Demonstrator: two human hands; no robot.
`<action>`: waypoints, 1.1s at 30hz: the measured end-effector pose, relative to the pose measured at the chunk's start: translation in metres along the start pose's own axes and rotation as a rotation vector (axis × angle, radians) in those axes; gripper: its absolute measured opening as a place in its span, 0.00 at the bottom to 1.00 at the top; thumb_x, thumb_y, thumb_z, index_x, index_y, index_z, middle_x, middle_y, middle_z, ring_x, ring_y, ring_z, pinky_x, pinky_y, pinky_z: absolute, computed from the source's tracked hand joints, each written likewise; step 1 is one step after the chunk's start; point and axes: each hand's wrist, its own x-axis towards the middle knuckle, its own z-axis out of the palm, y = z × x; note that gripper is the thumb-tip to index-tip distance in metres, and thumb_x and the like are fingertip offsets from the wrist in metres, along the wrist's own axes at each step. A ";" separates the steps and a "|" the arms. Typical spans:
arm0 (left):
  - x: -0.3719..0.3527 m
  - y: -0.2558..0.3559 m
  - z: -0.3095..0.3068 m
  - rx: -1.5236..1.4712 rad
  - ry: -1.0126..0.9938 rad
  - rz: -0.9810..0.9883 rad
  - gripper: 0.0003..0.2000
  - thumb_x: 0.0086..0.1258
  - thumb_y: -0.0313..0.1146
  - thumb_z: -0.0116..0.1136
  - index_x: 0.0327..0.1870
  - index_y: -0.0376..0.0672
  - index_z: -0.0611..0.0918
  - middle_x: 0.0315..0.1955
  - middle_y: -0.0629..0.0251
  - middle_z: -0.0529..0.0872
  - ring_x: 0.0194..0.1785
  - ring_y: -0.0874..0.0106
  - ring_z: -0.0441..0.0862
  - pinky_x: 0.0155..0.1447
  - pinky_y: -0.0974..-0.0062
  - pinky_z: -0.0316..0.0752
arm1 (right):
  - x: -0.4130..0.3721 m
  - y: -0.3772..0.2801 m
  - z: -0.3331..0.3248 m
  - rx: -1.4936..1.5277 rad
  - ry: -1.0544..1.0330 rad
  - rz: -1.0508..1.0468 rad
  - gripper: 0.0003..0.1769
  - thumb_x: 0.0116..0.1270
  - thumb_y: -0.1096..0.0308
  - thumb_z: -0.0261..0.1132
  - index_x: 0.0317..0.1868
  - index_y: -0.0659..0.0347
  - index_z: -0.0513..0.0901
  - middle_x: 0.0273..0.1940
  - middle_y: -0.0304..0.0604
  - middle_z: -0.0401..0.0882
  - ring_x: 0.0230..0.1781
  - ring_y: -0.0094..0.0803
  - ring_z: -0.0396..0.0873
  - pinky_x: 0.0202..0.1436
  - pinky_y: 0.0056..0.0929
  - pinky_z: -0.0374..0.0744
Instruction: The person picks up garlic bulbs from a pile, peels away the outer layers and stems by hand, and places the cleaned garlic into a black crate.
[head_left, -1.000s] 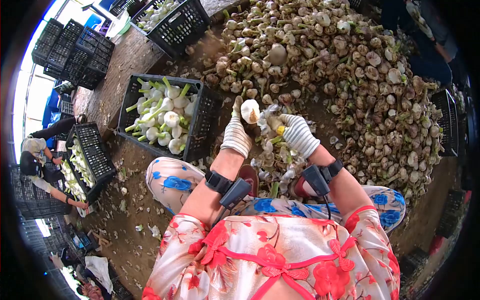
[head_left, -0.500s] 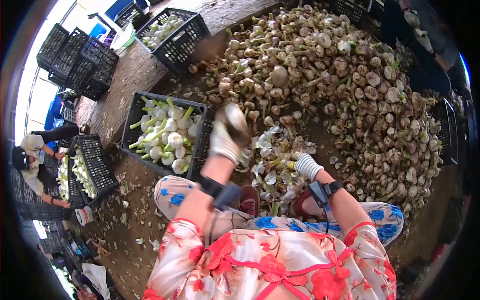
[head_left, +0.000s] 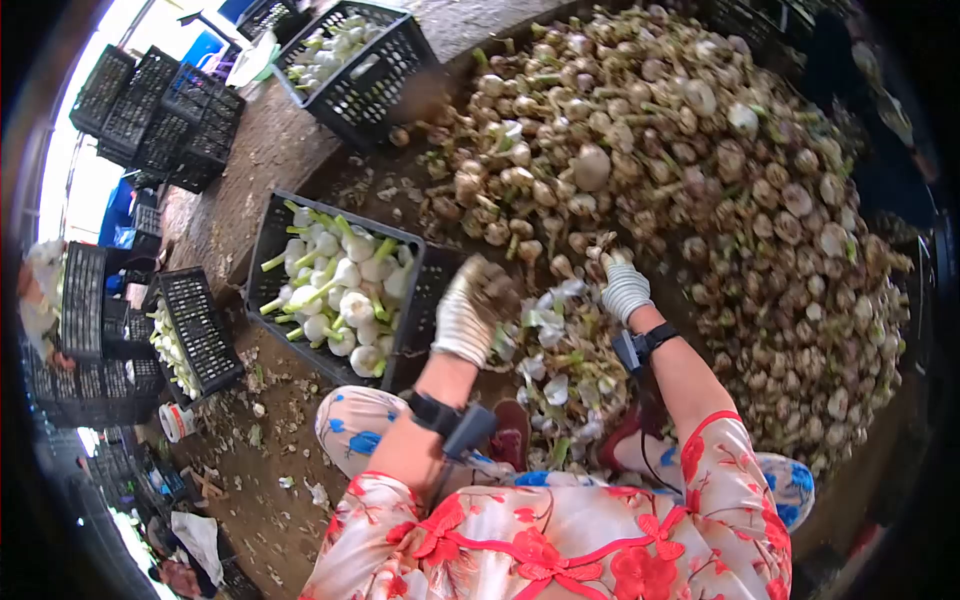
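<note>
Beside the crate is the left hand; the right hand meets the garlic pile. I cannot tell either grip.

White garlic bulbs sit in a black crate.

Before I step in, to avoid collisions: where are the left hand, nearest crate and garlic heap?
Left hand [head_left: 464, 316]: head view, glove back.
Nearest crate [head_left: 419, 243]: head view, rim corner.
Garlic heap [head_left: 690, 150]: head view, upper middle.
</note>
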 end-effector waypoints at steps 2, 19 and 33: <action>-0.001 -0.013 0.000 0.048 0.016 -0.062 0.08 0.63 0.37 0.55 0.38 0.45 0.75 0.33 0.64 0.79 0.32 0.69 0.76 0.36 0.64 0.74 | 0.017 -0.016 -0.014 -0.069 -0.182 -0.002 0.33 0.53 0.69 0.61 0.62 0.54 0.64 0.62 0.48 0.61 0.60 0.43 0.64 0.57 0.39 0.70; -0.035 -0.063 0.024 0.226 -0.438 0.211 0.29 0.57 0.21 0.60 0.61 0.44 0.64 0.52 0.65 0.72 0.49 0.75 0.74 0.51 0.76 0.75 | -0.095 -0.066 -0.061 1.730 -0.120 -0.003 0.18 0.64 0.58 0.60 0.46 0.63 0.77 0.38 0.34 0.78 0.33 0.20 0.74 0.38 0.18 0.75; -0.094 -0.057 0.034 0.076 -0.497 -0.411 0.29 0.59 0.51 0.57 0.58 0.44 0.68 0.45 0.64 0.77 0.45 0.72 0.77 0.46 0.76 0.76 | -0.172 -0.073 -0.109 1.613 -0.038 -0.090 0.18 0.62 0.63 0.63 0.47 0.67 0.76 0.37 0.35 0.78 0.34 0.17 0.74 0.35 0.18 0.75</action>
